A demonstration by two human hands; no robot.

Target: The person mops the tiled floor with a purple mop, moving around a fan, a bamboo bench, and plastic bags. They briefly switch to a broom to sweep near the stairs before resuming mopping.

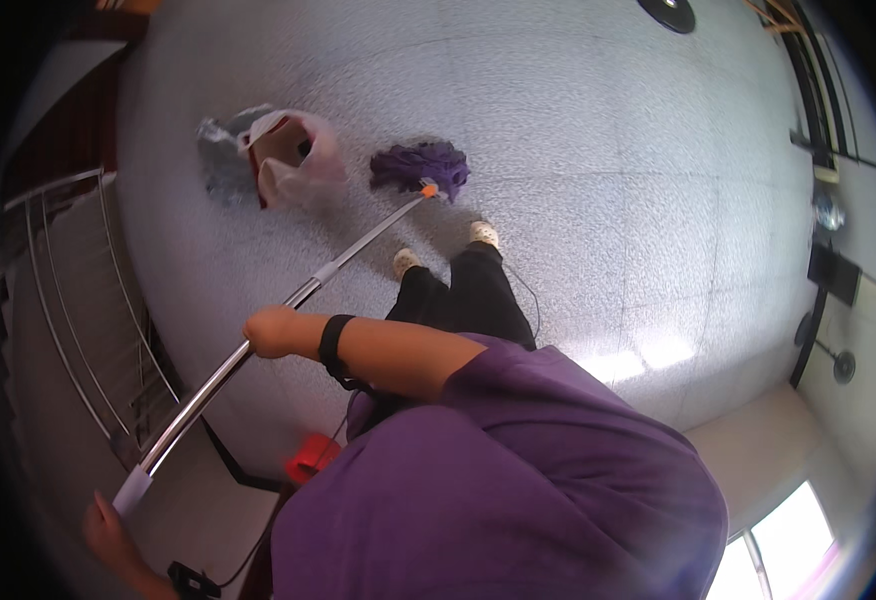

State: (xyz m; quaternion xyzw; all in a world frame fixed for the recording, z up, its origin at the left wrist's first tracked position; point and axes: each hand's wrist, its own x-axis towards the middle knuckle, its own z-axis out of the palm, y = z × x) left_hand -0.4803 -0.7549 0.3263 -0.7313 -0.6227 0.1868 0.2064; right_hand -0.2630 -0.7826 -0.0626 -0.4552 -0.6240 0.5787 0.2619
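Note:
My right hand (pixel 273 331) reaches across my body and grips the middle of a shiny metal mop pole (pixel 205 394). At the lower left, my left hand (pixel 106 529) is closed around the pale grip at the pole's upper end. The pole slants down and away to an orange joint (pixel 429 192) on the purple mop head (pixel 417 166). Its strands lie bunched on the speckled floor, just ahead of my light-coloured shoes (pixel 485 234). Black straps circle both of my wrists.
Left of the mop head, a translucent plastic bag (pixel 314 161) with a red-edged opening stands on the tiled floor (pixel 595 210). Metal stair railings (pixel 70 315) run along the left. A red plastic object (pixel 312 456) is beside me. A round black base (pixel 669 11) sits far ahead.

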